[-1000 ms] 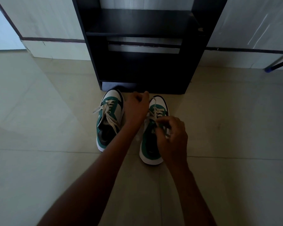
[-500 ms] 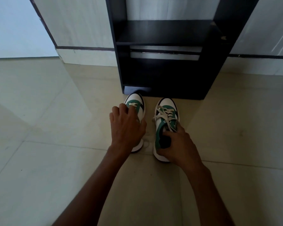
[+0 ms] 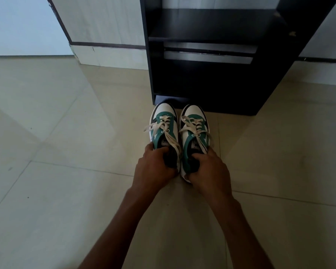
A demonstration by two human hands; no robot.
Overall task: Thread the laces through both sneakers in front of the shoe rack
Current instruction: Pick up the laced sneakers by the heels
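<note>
Two green-and-white sneakers stand side by side on the tiled floor, toes against the black shoe rack (image 3: 206,78). The left sneaker (image 3: 164,121) has white laces threaded through its eyelets, with loose ends trailing over its sides. The right sneaker (image 3: 195,123) is laced the same way. My left hand (image 3: 153,169) grips the heel of the left sneaker, fingers hooked into its opening. My right hand (image 3: 208,169) grips the heel of the right sneaker likewise. Both heels are hidden under my hands.
The rack has a dark shelf and an open bottom bay. A pale cabinet panel (image 3: 105,26) with a dark stripe stands left of it, another to the right. Beige floor tiles (image 3: 66,171) spread all around.
Both hands left the laces and slid back to the heels. The sneakers now sit closer together and nearer the rack; the view has shifted left and down.
</note>
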